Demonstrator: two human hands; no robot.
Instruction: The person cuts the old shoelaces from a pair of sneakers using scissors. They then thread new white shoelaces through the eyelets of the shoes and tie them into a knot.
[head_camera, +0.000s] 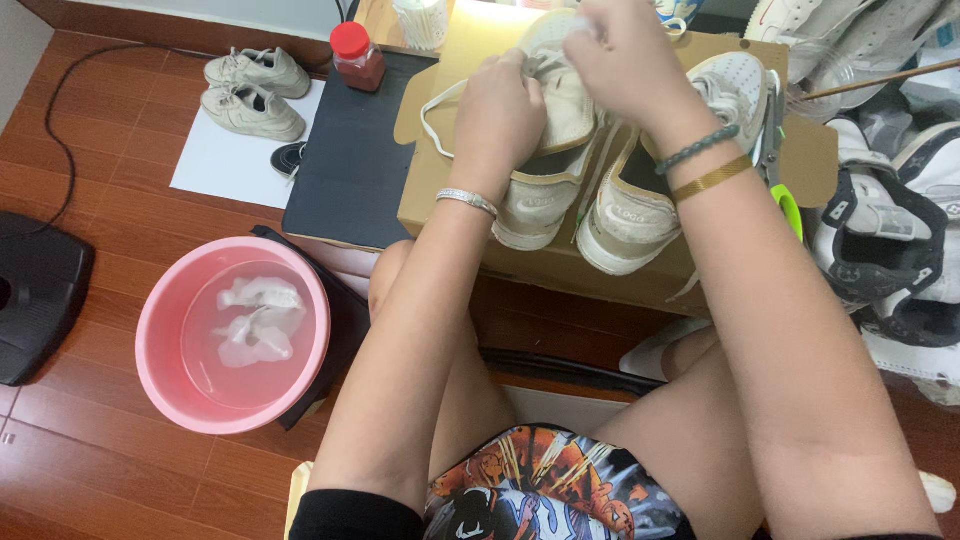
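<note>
Below us, both our hands work on a worn cream leather sneaker (548, 150) lying on a brown cardboard box (450, 170). Its long axis runs away from us, heel nearest, toe pointing to the far edge. Our left hand (497, 117) clamps its fingers on the near side of the upper; our right hand (625, 55), farther along, pinches a white lace (432, 120) at the tongue. A matching second sneaker (650, 190) lies just beside it, parallel.

Floor (110, 460): reddish-brown wood planks under me.
Wall (200, 12): pale strip along the top.
Light: bright glare on my cardboard box (450, 190).
</note>
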